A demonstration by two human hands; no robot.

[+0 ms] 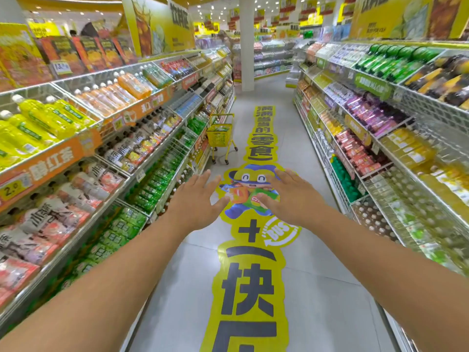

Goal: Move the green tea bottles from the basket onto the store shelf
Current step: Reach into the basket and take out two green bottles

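left hand [196, 199], right hand [286, 196]: fingers spread, empty | basket [220, 134] far ahead, contents blurred

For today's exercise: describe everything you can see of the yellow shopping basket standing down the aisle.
The yellow shopping basket is a perforated, plastic-looking tub on a thin yellow wheeled frame, with an upright handle loop behind it. It stands upright on the grey floor, close to the left-hand shelves, beside the yellow floor sticker. Green items show over its rim, too small to identify. Nothing touches it; both hands are well short of it.
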